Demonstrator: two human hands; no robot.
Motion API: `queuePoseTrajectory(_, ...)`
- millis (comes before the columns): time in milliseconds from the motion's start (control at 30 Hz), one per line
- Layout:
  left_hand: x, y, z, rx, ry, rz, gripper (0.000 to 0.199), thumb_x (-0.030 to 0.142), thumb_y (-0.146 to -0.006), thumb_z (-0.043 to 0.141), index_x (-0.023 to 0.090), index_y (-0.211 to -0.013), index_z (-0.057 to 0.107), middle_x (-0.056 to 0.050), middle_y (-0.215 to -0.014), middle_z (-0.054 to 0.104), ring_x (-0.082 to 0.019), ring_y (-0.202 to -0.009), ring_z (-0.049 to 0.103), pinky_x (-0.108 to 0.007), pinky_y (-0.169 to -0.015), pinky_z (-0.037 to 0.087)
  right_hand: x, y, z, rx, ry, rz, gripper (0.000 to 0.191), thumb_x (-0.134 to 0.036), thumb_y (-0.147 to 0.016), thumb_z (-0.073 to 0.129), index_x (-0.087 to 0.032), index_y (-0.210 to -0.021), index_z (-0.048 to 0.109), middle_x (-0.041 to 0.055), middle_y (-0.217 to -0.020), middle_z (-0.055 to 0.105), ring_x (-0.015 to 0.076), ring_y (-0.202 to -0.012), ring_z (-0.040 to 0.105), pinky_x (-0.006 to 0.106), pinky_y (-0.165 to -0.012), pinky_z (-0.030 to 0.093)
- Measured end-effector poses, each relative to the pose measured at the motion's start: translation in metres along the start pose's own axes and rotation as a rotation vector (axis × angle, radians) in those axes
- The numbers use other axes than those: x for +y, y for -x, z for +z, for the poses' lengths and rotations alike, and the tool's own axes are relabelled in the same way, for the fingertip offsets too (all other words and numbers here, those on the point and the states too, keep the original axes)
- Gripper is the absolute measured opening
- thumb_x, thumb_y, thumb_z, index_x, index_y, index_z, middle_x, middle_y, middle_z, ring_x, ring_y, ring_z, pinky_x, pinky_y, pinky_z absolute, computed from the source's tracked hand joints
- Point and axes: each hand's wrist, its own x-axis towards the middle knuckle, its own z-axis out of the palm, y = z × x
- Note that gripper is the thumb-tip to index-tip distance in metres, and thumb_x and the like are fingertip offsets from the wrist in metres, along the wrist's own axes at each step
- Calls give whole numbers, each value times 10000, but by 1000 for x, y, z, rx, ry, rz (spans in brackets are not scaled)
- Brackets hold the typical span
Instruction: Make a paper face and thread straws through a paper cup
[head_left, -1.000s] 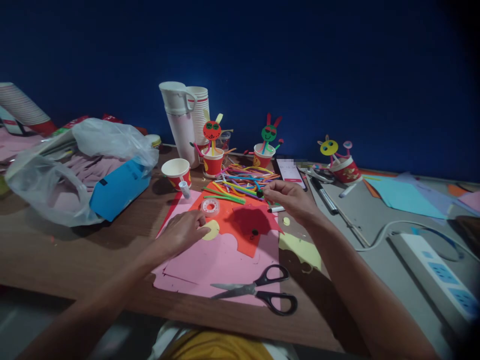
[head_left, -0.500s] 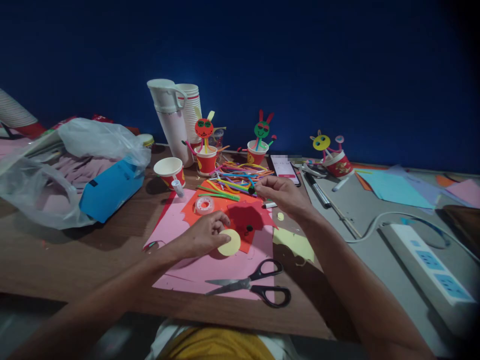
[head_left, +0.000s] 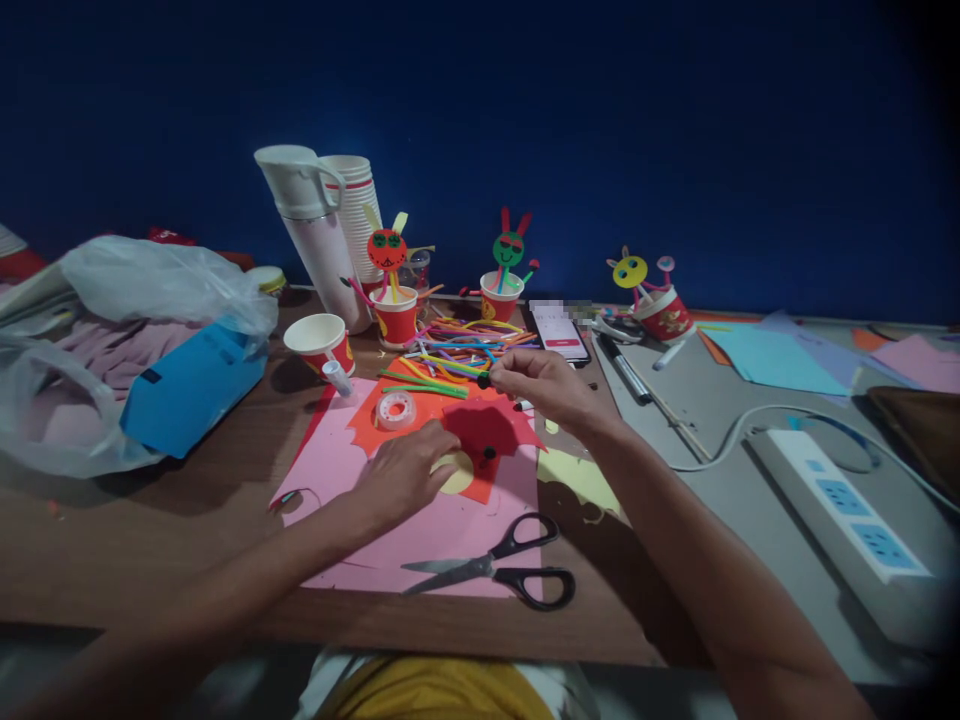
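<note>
My right hand [head_left: 551, 388] is raised over the middle of the table, thumb and fingertips pinched on a small black paper piece [head_left: 484, 381]. Lower and to the left, my left hand [head_left: 411, 465] reaches over a yellow paper circle [head_left: 457, 476] and hides part of it; its thumb and fingers are apart. Red paper [head_left: 487, 425] lies beneath, with another small black dot [head_left: 490, 453] on it. Pink paper [head_left: 352, 540] spreads under the hands. Scissors [head_left: 491, 567] with black handles rest in front, blades partly open. A roll of clear tape [head_left: 395, 410] sits behind my left hand.
Paper cups with pipe-cleaner figures [head_left: 394, 315] stand at the back, near colourful pipe cleaners [head_left: 457, 345] and a phone [head_left: 559, 330]. A white jug [head_left: 307, 225] and a plastic bag [head_left: 161, 290] are left. A power strip [head_left: 840, 510] and its cable lie right.
My left hand has shifted over the yellow circle and covers more of it, its fingers less curled. My right hand still pinches the black piece. The whole view has shifted slightly.
</note>
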Motion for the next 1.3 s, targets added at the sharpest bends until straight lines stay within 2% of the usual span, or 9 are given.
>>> queuePoseTrajectory(367, -6, 0, 4, 44, -221, 59, 276, 274, -926, 407, 256, -952, 681, -41, -931, 567, -165, -796, 577, -257, -655, 425, 4, -4, 4, 1, 4, -48, 199, -354, -765, 591, -171, -692, 611, -27, -637, 522, 94, -580, 440, 222, -547, 346)
queuePoseTrajectory(500, -7, 2, 5, 44, -187, 72, 275, 260, -922, 412, 254, -972, 683, -43, -923, 574, -172, -804, 580, -272, -676, 429, 8, -5, 6, 2, -1, -33, 183, -346, -766, 595, -175, -703, 618, -31, -637, 532, 96, -583, 456, 226, -561, 362)
queuePoseTrajectory(700, -5, -5, -5, 181, 305, 85, 223, 249, -880, 476, 199, -828, 687, -37, -852, 622, -159, -799, 574, -269, -747, 440, 4, -2, 15, 71, 36, -100, 159, -314, -792, 572, -193, -692, 598, -30, -649, 540, 108, -605, 474, 231, -568, 362)
queuePoseTrajectory(800, 1, -22, -19, 173, 742, -87, 115, 243, -794, 601, 175, -739, 675, -9, -810, 646, -147, -779, 569, -248, -724, 431, -5, 2, 22, 160, 115, -156, 156, -292, -803, 560, -200, -683, 598, -23, -655, 563, 127, -642, 512, 244, -614, 392)
queuePoseTrajectory(833, 4, -29, -24, 170, 931, -206, 81, 234, -751, 646, 163, -723, 675, 0, -755, 636, -131, -719, 553, -235, -675, 423, -8, 3, 23, 184, 140, -169, 155, -282, -804, 560, -201, -678, 600, -20, -655, 571, 133, -648, 521, 248, -626, 401)
queuePoseTrajectory(867, 6, -35, -28, 171, 989, -241, 107, 261, -755, 643, 159, -740, 667, 11, -696, 611, -113, -633, 522, -226, -601, 406, -10, 4, 24, 197, 159, -179, 154, -273, -806, 560, -201, -676, 603, -17, -656, 581, 137, -652, 530, 252, -635, 409)
queuePoseTrajectory(1000, 9, -50, -32, 48, 1197, -292, 238, 364, -801, 583, 134, -812, 642, -12, -657, 586, -103, -543, 499, -211, -474, 352, -11, 6, 23, 218, 158, -240, 137, -249, -823, 561, -201, -720, 637, -3, -690, 624, 145, -668, 565, 260, -651, 438)
queuePoseTrajectory(1167, 1, -47, -29, -173, 1427, -368, 268, 389, -793, 602, 123, -793, 627, -30, -656, 584, -96, -506, 498, -201, -436, 334, -4, 8, 21, 284, 147, -555, 78, -198, -836, 597, -205, -796, 664, 14, -763, 664, 144, -721, 595, 274, -684, 464)
queuePoseTrajectory(1300, 2, -40, -37, -252, 1552, -396, 236, 370, -785, 619, 135, -777, 624, -4, -661, 565, -78, -503, 483, -186, -429, 329, -5, 10, 23, 258, 222, -726, 107, -131, -837, 594, -209, -853, 665, 28, -764, 650, 149, -719, 594, 291, -658, 474)
